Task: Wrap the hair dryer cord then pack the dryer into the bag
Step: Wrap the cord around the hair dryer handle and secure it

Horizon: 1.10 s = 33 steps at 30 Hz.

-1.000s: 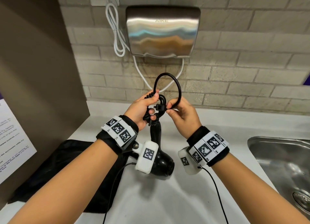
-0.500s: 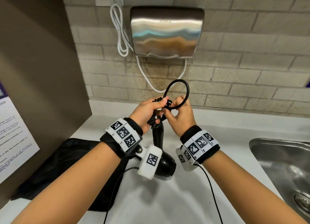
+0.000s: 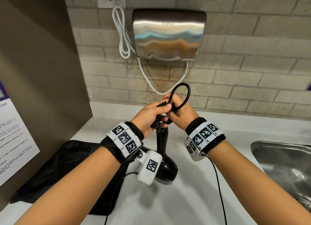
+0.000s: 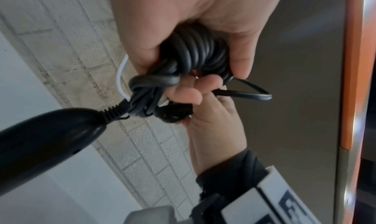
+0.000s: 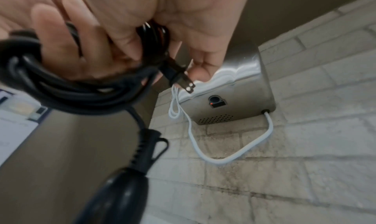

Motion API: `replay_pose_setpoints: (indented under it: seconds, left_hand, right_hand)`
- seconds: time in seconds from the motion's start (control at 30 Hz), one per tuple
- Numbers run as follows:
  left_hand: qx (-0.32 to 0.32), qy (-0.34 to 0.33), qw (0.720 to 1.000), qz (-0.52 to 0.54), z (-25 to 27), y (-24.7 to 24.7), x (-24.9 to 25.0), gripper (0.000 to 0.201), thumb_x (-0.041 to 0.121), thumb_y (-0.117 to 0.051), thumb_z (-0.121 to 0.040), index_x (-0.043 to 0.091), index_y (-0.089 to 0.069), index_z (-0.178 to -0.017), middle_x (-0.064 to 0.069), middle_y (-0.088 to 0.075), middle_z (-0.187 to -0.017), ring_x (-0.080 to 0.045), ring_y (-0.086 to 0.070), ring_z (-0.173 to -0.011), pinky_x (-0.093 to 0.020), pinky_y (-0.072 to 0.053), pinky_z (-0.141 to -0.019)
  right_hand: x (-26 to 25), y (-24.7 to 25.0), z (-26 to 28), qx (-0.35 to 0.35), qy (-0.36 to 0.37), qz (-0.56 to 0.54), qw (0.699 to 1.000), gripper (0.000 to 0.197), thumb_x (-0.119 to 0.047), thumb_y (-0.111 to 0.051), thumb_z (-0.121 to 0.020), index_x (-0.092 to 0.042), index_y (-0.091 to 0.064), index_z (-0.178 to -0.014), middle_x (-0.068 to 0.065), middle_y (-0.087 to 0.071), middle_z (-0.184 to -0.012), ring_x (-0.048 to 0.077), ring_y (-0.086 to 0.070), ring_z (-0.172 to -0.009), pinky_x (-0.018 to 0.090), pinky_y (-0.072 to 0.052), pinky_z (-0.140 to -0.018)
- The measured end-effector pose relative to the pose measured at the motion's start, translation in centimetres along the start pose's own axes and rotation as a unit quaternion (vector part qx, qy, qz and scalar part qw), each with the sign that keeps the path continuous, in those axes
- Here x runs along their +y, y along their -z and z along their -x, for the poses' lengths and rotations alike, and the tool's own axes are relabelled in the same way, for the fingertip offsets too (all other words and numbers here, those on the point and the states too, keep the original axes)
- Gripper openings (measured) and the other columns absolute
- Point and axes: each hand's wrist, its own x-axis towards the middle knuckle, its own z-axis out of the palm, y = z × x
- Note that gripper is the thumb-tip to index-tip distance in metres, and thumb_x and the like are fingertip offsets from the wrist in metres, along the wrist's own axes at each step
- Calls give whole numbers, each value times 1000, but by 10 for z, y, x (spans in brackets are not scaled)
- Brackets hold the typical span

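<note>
Clearly the wrapping step was nearly finished and the packing not yet begun. Furthest left, the black bag (image 3: pixel 55 164) lay flat and limp on the white counter (image 3: pixel 193 199), just beside the dryer, its mouth not visible. The left hand (image 3: pixel 149 117) had its fingers curled tight round the coiled cord (image 4: pixel 195 50), holding the bundle above the handle of the hair dryer (image 3: pixel 164 159), which hung nose-down with its barrel at or just above the counter; contact could not be told. The right hand (image 3: pixel 180 113), touching the left, pinched the tail of the cord where one last loop (image 3: pixel 180 95) stood up above both fists. The plug (image 5: pixel 179 78) jutted out under the right fingers, its prongs bare.

By my judgement the next move called for that loop to be drawn down or tucked through the coil so the bundle held by itself, with the left hand keeping its squeeze on the bundle meanwhile. Only then could a hand be spared to open the bag.

Behind stood a pale brick wall with a steel hand dryer (image 3: pixel 168 34) and its white cable (image 3: pixel 122 39) run up to a socket. Far right, a steel sink (image 3: pixel 286 160) was let into the counter.
</note>
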Motion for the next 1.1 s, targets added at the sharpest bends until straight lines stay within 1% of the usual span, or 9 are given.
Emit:
replay_pose_setpoints:
  seconds: [0.1,0.2,0.4,0.53,0.7,0.83,0.93,1.03,1.1]
  left_hand:
    - [-12,-3,1000,-14,0,1,2,21,15,-51,-92,25,-63,-106,6,-60,-88,-4,-45,-50,-19,-42,-51]
    - [-8,-5,1000,-17,-1,0,3,23,14,-51,-92,27,-63,-106,8,-62,-89,-3,-40,-48,-18,-37,-50]
    - [7,6,1000,1,-2,2,7,25,15,-51,-92,32,-64,-106,9,-57,-93,-2,-33,-41,-17,-33,-47]
    - [-11,14,1000,10,-2,0,9,25,14,-51,-92,33,-64,-101,10,-55,-84,-1,-31,-38,-16,-32,-42]
    - [-9,24,999,33,-1,0,9,16,18,-48,-94,29,-61,-94,12,-59,-81,-1,-31,-36,-16,-32,-42]
    - [-6,31,998,62,-1,-3,9,16,19,-47,-95,28,-59,-88,7,-51,-92,0,-32,-35,-15,-35,-40]
    - [-10,32,998,61,-1,-5,9,16,20,-46,-95,27,-59,-87,9,-53,-87,0,-32,-35,-14,-34,-39]
    - [-5,33,998,58,-1,-5,9,16,21,-46,-95,27,-58,-88,10,-54,-86,0,-31,-34,-14,-33,-38]
    - [-4,36,997,61,-2,-6,8,16,21,-46,-95,28,-59,-87,10,-54,-84,0,-31,-33,-14,-31,-37]
  right_hand:
    - [1,8,0,-22,-6,120,993,39,-35,-49,-76,-6,-57,-103,0,-57,-86,24,-58,-86,44,-49,-80]
    - [3,12,2,-54,-13,170,984,49,-49,-42,-73,-15,-57,-105,-10,-51,-85,19,-53,-87,47,-45,-85]
    - [12,30,7,-161,-18,196,967,77,-24,-50,-58,-12,-41,-134,10,-54,-116,24,-40,-101,38,-39,-89]
    - [18,36,6,-151,10,280,948,46,-15,-45,-78,-12,-50,-124,9,-56,-118,29,-43,-104,41,-38,-92]
    - [32,47,9,-91,3,377,922,19,-21,-43,-92,-15,-55,-105,5,-60,-103,30,-47,-100,42,-37,-92]
    - [41,46,15,-69,-48,397,914,26,-20,-41,-91,-16,-56,-112,5,-61,-104,33,-50,-100,43,-34,-96]
    - [35,40,25,-80,-19,415,906,34,-37,-31,-89,-29,-51,-115,2,-65,-86,32,-57,-82,46,-43,-83]
    - [30,41,29,-137,7,435,890,45,-51,-26,-90,-27,-64,-92,-4,-63,-66,28,-61,-64,47,-50,-74]
    - [18,44,26,-120,21,451,884,31,-36,-42,-85,-19,-68,-82,-3,-65,-66,29,-65,-69,54,-49,-79]
